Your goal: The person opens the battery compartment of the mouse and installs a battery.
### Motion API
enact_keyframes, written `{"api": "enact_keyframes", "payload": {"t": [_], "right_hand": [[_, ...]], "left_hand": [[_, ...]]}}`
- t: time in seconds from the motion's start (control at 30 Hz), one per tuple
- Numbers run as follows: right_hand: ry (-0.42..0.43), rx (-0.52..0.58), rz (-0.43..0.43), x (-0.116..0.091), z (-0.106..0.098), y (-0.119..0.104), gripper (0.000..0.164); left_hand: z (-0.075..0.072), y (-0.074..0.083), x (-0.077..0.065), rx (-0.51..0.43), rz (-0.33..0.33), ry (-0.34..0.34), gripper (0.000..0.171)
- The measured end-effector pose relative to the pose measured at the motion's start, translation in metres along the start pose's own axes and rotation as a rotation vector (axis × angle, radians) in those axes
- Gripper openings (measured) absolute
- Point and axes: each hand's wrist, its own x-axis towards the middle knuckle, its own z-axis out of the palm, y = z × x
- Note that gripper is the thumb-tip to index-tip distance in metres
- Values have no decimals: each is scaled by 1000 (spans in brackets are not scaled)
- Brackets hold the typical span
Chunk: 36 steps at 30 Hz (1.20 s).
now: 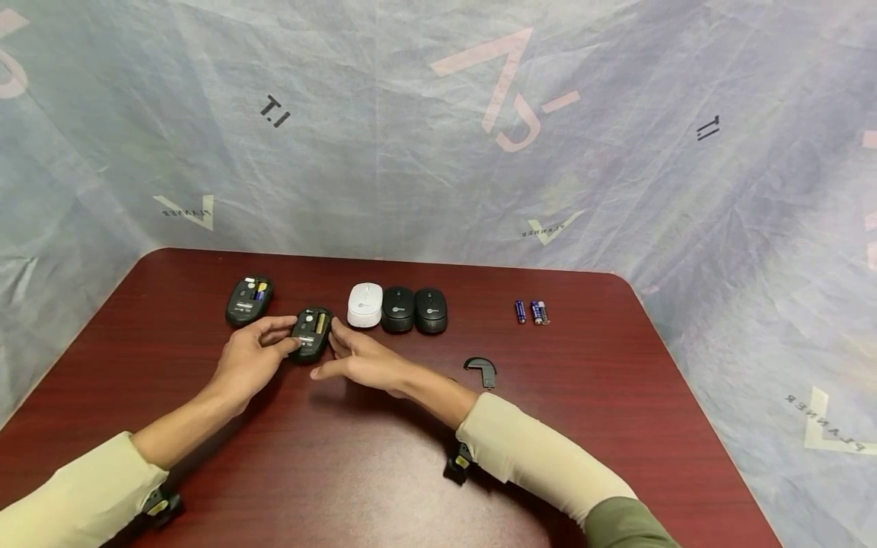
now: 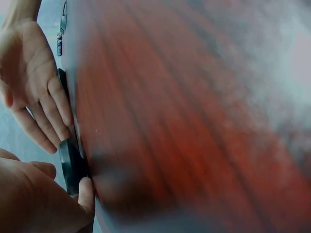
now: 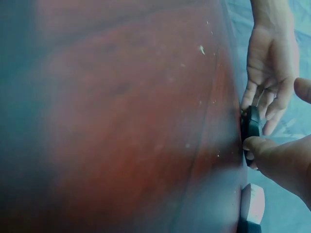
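A black computer mouse (image 1: 307, 344) lies upside down on the table, its battery compartment uncovered and a gold-coloured battery (image 1: 320, 323) inside. My left hand (image 1: 250, 358) holds this mouse by its left side, between thumb and fingers. From the right, my right hand (image 1: 366, 361) touches the opposite edge with nearly straight fingertips, thumb held apart. In the left wrist view the mouse (image 2: 71, 165) appears edge-on, with the right palm facing the camera. To the right on the table rests a loose black battery cover (image 1: 483, 369).
Another overturned black mouse (image 1: 243, 308) with batteries showing sits at the far left. A white mouse (image 1: 365, 303) and two black mice (image 1: 398, 310) stand in a row behind the right hand. Several loose batteries (image 1: 537, 313) lie at the back right. A printed cloth (image 1: 384, 152) hangs behind the table.
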Motion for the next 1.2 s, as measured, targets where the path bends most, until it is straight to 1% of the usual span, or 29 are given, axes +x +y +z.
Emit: {"api": "enact_keyframes", "payload": {"t": [0.13,0.23,0.4,0.57,0.73,0.97,1.2], "right_hand": [[40,7,11,10,3,-2,110],[67,7,29,17,3,-4,111],[91,11,48,30,4,-6,112],[106,10,54,43,5,-9,113],[124,26,50,52,6,-11,114],[137,10,42,60,11,-12,116],[174,-3,50,59,11,-10,112]], "left_hand": [[-3,-1,2,32,5,33,51],[-4,-1,4,30,15,51,51],[-6,-1,7,22,30,52,53],[-10,0,9,27,17,29,56],[-11,2,11,30,11,43,55],[-13,2,13,24,-4,45,55],[-12,1,14,15,-8,47,54]]}}
